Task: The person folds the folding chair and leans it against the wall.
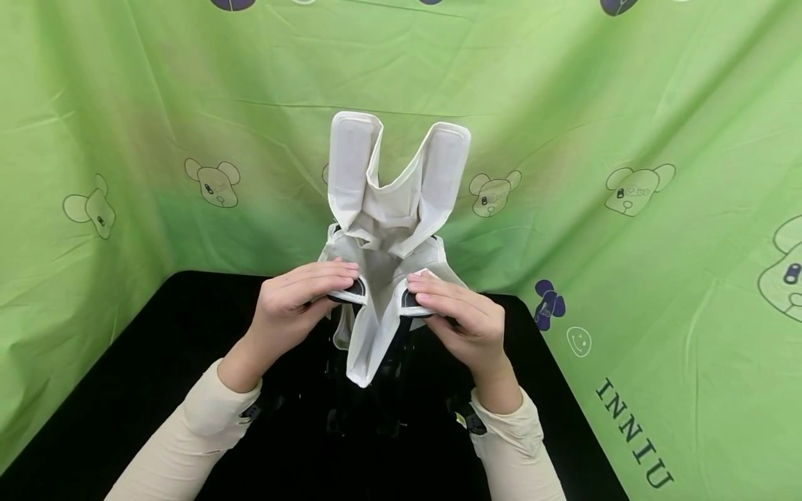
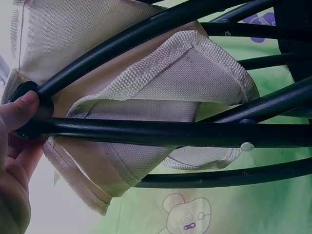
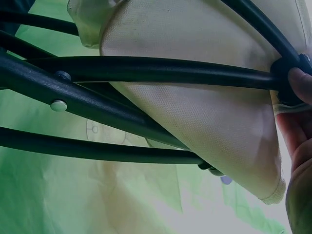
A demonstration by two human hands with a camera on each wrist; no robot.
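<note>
A small folding camp chair, its off-white fabric (image 1: 395, 209) creased inward, stands upright between my hands. Two fabric flaps rise at its far end, and a folded tip of cloth hangs down toward me. My left hand (image 1: 301, 296) grips a black corner joint (image 2: 31, 107), thumb on one side and fingers over the cloth edge. On the opposite near corner, my right hand (image 1: 466, 313) holds the matching joint (image 3: 287, 83) the same way. Dark metal tubes (image 2: 146, 131) run from these joints and cross at silver rivets (image 3: 59, 106). From the head view, most of the frame blends into the dark surface.
Beneath the chair lies a black tabletop (image 1: 188, 417). A green curtain (image 1: 564, 90) printed with bear heads surrounds it at the back and both sides, close behind the fabric flaps.
</note>
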